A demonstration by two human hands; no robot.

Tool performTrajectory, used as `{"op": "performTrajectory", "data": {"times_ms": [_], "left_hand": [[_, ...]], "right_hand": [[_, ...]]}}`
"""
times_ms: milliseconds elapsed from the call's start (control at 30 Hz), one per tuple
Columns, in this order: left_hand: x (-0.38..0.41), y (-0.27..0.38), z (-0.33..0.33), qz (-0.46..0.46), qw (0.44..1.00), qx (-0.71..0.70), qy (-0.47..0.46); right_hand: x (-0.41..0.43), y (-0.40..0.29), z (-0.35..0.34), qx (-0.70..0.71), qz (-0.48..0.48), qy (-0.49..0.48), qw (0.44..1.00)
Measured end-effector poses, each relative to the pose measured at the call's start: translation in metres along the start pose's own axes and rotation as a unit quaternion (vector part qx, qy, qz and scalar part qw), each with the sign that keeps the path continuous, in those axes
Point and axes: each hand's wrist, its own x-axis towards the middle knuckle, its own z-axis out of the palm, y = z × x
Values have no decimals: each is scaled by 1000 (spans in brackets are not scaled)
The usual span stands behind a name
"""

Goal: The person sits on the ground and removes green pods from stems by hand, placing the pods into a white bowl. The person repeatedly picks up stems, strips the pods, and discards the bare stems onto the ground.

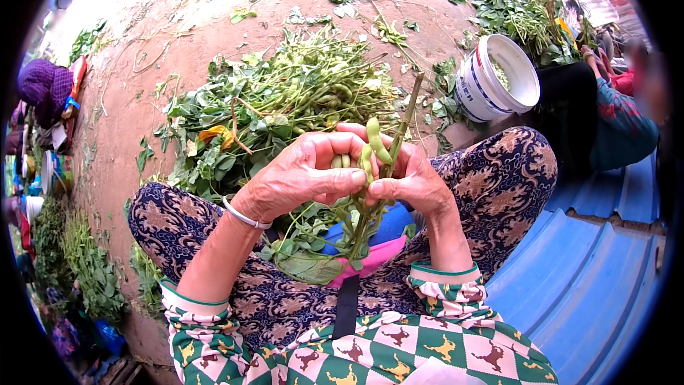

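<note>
My left hand (315, 166), with a bangle (246, 214) at its wrist, curls around picked green bean pods (341, 161). Its thumb and fingertips press a further pod (365, 163) against the plant. Gripped in my right hand (414, 179) is a leafy bean-plant stem (409, 112), standing nearly upright, with a plump pod (378, 141) beside the thumb. Leaves at the stem's lower end hang over my lap, above a blue and pink item (382, 256) whose kind I cannot tell. Beyond my hands lies a heap of cut bean plants (315, 85).
A white plastic bucket (481, 85) with pods inside tilts at the right. Beside it sits another person (620, 112). Blue corrugated sheeting (566, 278) lies at my right. More plants (521, 21) are heaped at the back right, others (91, 262) at the left.
</note>
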Motion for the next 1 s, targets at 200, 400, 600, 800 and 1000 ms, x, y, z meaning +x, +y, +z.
{"op": "performTrajectory", "data": {"times_ms": [200, 400, 600, 800, 1000], "left_hand": [[6, -3, 3, 15, 992, 35, 118], [11, -19, 0, 8, 979, -67, 194], [12, -19, 4, 83, 976, -93, 178], [15, -21, 20, 103, 976, -79, 173], [13, -16, 16, 55, 987, -59, 138]], "right_hand": [[5, -2, 9, -35, -13, 49, 998], [12, 11, 10, -176, -78, 123, 973], [18, 16, 11, -105, -126, 174, 971], [10, 5, 12, 14, -126, 126, 984], [6, 7, 6, 4, -110, 92, 990]]}}
